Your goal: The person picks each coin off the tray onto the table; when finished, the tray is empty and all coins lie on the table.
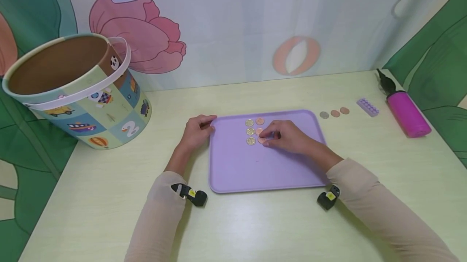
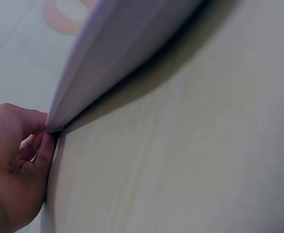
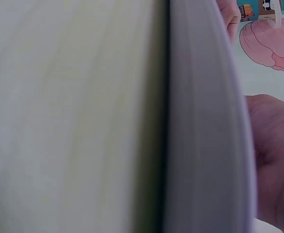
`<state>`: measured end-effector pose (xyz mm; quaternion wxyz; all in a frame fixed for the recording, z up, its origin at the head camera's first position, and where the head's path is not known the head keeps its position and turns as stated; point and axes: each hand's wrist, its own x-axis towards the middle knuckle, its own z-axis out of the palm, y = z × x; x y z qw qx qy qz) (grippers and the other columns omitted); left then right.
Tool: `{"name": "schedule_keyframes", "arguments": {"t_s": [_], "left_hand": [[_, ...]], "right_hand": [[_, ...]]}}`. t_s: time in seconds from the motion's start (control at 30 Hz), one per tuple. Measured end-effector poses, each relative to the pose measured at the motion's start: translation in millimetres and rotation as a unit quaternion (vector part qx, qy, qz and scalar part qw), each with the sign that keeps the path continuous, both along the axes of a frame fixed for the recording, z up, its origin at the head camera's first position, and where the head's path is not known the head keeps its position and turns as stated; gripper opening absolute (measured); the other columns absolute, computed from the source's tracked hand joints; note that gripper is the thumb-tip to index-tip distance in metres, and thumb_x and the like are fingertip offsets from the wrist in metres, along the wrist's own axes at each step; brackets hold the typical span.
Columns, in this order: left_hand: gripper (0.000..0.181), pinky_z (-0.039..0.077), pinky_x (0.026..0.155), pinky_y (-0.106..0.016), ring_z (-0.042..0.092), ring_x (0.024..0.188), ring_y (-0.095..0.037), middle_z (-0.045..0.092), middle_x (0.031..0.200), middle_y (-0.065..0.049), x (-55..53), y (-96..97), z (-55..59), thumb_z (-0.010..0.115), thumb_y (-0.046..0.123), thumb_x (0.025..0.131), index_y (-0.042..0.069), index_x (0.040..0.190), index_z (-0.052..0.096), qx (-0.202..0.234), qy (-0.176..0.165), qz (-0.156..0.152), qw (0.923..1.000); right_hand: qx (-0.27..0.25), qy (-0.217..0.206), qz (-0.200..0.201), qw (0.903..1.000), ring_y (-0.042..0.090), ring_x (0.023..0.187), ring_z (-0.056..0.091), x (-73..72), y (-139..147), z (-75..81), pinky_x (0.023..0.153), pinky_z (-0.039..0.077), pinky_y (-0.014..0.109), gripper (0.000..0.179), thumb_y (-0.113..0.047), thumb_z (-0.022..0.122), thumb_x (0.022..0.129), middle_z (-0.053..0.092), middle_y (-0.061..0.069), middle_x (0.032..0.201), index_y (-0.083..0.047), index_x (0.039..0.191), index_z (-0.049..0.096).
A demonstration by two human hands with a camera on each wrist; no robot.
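Note:
A lilac tray (image 1: 233, 168) lies on the table with two short columns of coins on it. On the left are three gold-coloured coins (image 1: 250, 131); beside them are three copper coins (image 1: 260, 121). My right hand (image 1: 288, 137) pinches the nearest copper coin (image 1: 261, 140) at the tray surface and partly covers it. At the tray's far left corner my left hand (image 1: 196, 133) grips the rim between thumb and fingers, as the left wrist view shows at the fingers (image 2: 35, 121). In the right wrist view the tray's side hides the right fingertips.
Right of the tray lie a silver coin (image 1: 324, 114), two copper coins (image 1: 335, 113) and a lilac toy building brick (image 1: 367, 107). A magenta hand pump (image 1: 408, 114) lies farther right. On the left stands a large patterned bucket (image 1: 106, 112) with a handle. A printed curtain (image 1: 226, 22) hangs behind.

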<state>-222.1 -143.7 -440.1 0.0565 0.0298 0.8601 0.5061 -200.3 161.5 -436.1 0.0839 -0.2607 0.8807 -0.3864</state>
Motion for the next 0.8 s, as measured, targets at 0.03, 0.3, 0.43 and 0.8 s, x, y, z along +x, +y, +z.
{"name": "schedule_keyframes", "arguments": {"t_s": [0.03,0.3,0.43,0.8], "left_hand": [[0.041,0.051,0.112,-0.043,0.061,0.129,-0.034,0.064,0.134,-0.023,0.0,0.0,0.0,0.059,-0.004,0.093,-0.001,0.134,0.065,0.000,0.000,0.000,1.0000],[0.041,0.051,0.112,-0.042,0.061,0.129,-0.033,0.064,0.135,-0.023,0.5,0.6,1.0,0.059,-0.003,0.094,0.000,0.134,0.064,-0.001,-0.005,0.001,1.0000],[0.041,0.051,0.112,-0.042,0.061,0.128,-0.033,0.065,0.134,-0.023,0.4,0.7,1.2,0.059,-0.004,0.093,0.000,0.134,0.065,0.001,-0.004,0.002,1.0000],[0.041,0.051,0.112,-0.043,0.061,0.129,-0.033,0.064,0.136,-0.022,0.8,1.2,1.1,0.058,-0.003,0.094,0.000,0.134,0.064,-0.003,-0.004,0.002,1.0000]], "right_hand": [[0.000,0.000,0.001,1.0000,0.010,0.073,0.054,-0.2,0.0,-0.2,0.064,0.045,0.017,0.024,-0.007,0.081,0.084,0.074,0.012,0.099,-0.003,0.107,0.079],[0.010,-0.003,0.005,0.9999,0.010,0.073,0.053,-2.3,-0.1,-0.8,0.063,0.044,0.017,0.025,-0.008,0.079,0.085,0.074,0.012,0.099,-0.003,0.110,0.078],[0.017,0.001,0.007,0.9998,0.009,0.071,0.052,-2.4,-1.4,0.4,0.063,0.043,0.017,0.023,-0.008,0.078,0.086,0.074,0.012,0.099,-0.002,0.108,0.078],[0.044,0.018,0.010,0.9988,0.009,0.075,0.054,-2.3,-6.6,0.2,0.069,0.047,0.021,0.016,-0.008,0.077,0.087,0.073,0.010,0.095,-0.003,0.101,0.072]]}}
